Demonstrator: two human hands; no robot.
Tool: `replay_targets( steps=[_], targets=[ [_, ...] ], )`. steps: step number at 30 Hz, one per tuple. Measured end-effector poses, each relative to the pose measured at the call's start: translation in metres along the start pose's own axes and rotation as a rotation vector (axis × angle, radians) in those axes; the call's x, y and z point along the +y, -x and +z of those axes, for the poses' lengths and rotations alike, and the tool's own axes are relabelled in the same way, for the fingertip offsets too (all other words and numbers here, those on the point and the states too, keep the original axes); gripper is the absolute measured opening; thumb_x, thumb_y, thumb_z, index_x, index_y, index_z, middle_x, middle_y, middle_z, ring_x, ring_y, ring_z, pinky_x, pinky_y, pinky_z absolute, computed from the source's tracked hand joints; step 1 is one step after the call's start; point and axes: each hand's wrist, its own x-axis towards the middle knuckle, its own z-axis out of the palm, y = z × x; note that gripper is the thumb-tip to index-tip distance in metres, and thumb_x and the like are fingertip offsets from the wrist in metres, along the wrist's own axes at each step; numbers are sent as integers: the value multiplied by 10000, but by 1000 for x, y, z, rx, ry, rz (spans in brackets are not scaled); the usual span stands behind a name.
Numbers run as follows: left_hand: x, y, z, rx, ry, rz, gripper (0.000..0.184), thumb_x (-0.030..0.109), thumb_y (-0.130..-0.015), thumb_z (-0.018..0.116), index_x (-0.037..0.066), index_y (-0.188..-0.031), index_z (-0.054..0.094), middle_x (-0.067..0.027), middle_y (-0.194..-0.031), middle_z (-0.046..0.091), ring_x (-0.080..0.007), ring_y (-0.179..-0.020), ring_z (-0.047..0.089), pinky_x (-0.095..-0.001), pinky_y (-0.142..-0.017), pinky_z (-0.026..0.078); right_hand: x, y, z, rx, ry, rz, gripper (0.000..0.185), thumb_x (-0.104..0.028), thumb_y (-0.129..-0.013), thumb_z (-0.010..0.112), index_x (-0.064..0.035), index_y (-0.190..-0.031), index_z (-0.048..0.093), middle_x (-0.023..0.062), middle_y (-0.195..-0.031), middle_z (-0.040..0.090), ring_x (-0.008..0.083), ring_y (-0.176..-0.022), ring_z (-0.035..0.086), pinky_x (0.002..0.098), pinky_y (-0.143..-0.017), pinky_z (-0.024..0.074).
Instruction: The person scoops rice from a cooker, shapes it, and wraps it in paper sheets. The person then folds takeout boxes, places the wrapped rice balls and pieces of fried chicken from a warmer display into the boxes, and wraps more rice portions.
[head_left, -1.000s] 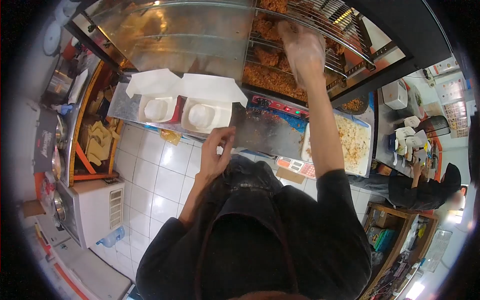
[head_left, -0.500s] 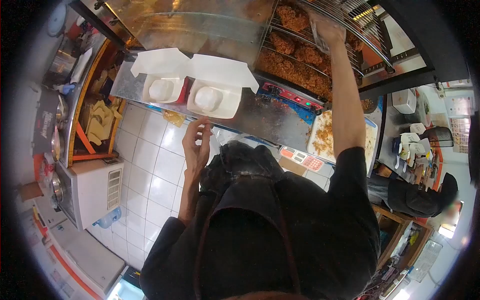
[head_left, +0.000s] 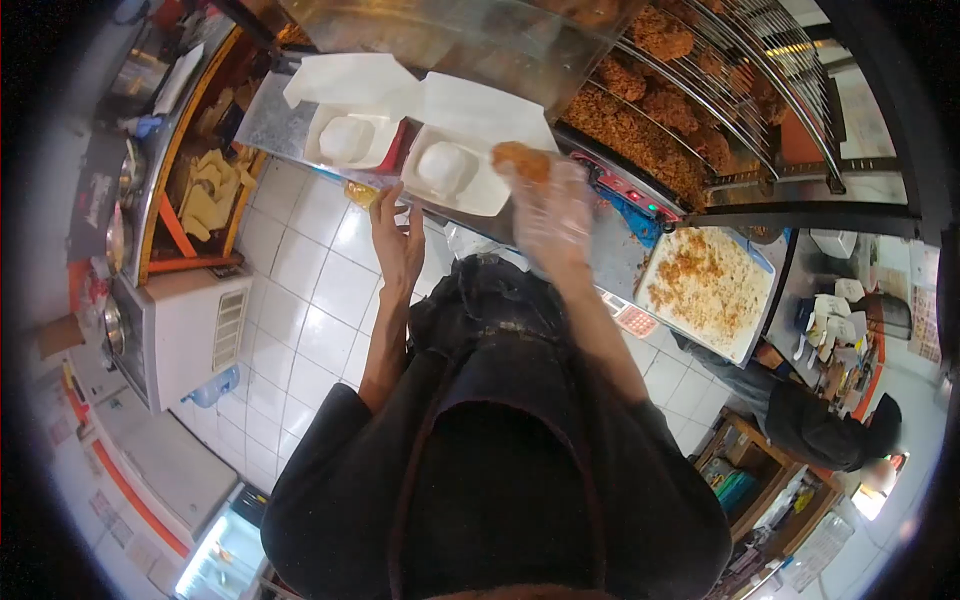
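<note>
My right hand [head_left: 556,220], in a clear plastic glove, grips a piece of fried chicken [head_left: 522,160] at the right edge of the nearer open box. That white paper box [head_left: 487,192] contains a white rounded mound, probably rice [head_left: 447,168]. To its left is a second open box [head_left: 378,150] with red sides and a similar white mound [head_left: 347,140]. My bare left hand [head_left: 398,245] is just below the front edge of the boxes, fingers apart and holding nothing. Whether its fingertips touch the box I cannot tell.
A heated cabinet holds fried chicken on wire racks [head_left: 665,100]. A white tray [head_left: 655,300] of crumbs stands right of the metal counter [head_left: 270,120]. Another person in black [head_left: 815,415] works at the far right. A wooden-edged bin [head_left: 150,265] stands left.
My right hand has come out of the cabinet rack and down left to the box, with a piece of fried chicken in it. My left hand stays near the box's front edge.
</note>
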Motion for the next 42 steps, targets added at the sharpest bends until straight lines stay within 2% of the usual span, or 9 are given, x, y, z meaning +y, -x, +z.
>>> replay_targets(
  steps=[8, 12, 14, 23, 29, 33, 37, 39, 42],
  targets=[
    [-36, -18, 19, -147, -298, 100, 412, 277, -963, 682, 27, -1290, 649, -282, -1434, 480, -433, -1241, 560, -443, -920, 535, -31, -38, 22, -426, 69, 168, 583, -443, -1016, 508, -12, -1408, 491, 274, -1394, 525, 445, -1279, 518, 507, -1086, 409],
    [-31, -18, 13, -185, -236, 56, 412, 302, -965, 682, 8, -1253, 673, -290, -1426, 489, -429, -1254, 553, -475, -1004, 482, -9, -28, -63, 402, 436, -296, 400, -373, -969, 611, -63, -1211, 686, 193, -1083, 683, 347, -986, 665, 455, -864, 525],
    [-49, -18, 14, -175, -299, 130, 414, 303, -961, 690, 6, -1248, 674, -294, -1416, 497, -419, -1259, 553, -479, -978, 499, -35, -62, -136, 559, 322, 1, 336, -364, -975, 612, -162, -1226, 709, 145, -1063, 710, 290, -938, 669, 430, -833, 528],
    [-28, -15, 7, -105, -185, 161, 351, 228, -936, 732, 29, -1221, 684, -162, -1284, 622, -294, -997, 663, -356, -705, 561, 61, -187, -150, 388, 787, -627, 319, -197, -935, 639, -229, -1243, 718, 123, -1134, 722, 282, -942, 690, 403, -877, 549],
    [-32, -16, -22, 220, 10, -33, 320, 225, -984, 675, 17, -1226, 653, -151, -1216, 641, -239, -979, 660, -346, -735, 545, -36, -64, -99, 886, -77, -339, 399, -225, -853, 799, -30, -1174, 665, 115, -1188, 668, 227, -1092, 644, 356, -890, 548],
    [-54, -38, -38, 418, 36, -126, 422, 306, -1011, 635, -18, -1276, 582, -152, -1202, 631, -235, -1000, 639, -350, -813, 522, -99, -43, 9, -173, -207, -501, 326, -209, -833, 772, -60, -1096, 650, 152, -1109, 635, 301, -1083, 617, 430, -933, 522],
    [-62, -65, -52, 505, 132, -155, 434, 296, -1024, 608, -8, -1323, 532, -166, -1232, 599, -245, -1061, 599, -352, -861, 505, -157, -94, 123, -261, 142, -744, 353, -212, -818, 778, -48, -1105, 654, 167, -1144, 639, 313, -1097, 625, 396, -967, 515],
    [-48, -71, -59, 546, 163, -126, 412, 267, -1020, 614, -9, -1316, 537, -162, -1281, 571, -244, -1102, 583, -365, -908, 491, -176, -117, 121, -823, 362, -667, 413, -222, -834, 761, -45, -1182, 626, 186, -1198, 636, 331, -1161, 611, 424, -1008, 490],
    [-35, -85, -77, 624, 2, 69, 356, 177, -981, 670, 2, -1276, 577, -119, -1238, 620, -249, -1125, 578, -374, -921, 468, -145, -100, 127, -183, 148, -972, 418, -233, -914, 671, -44, -1277, 585, 205, -1287, 615, 328, -1273, 556, 483, -1102, 406]
  ],
)
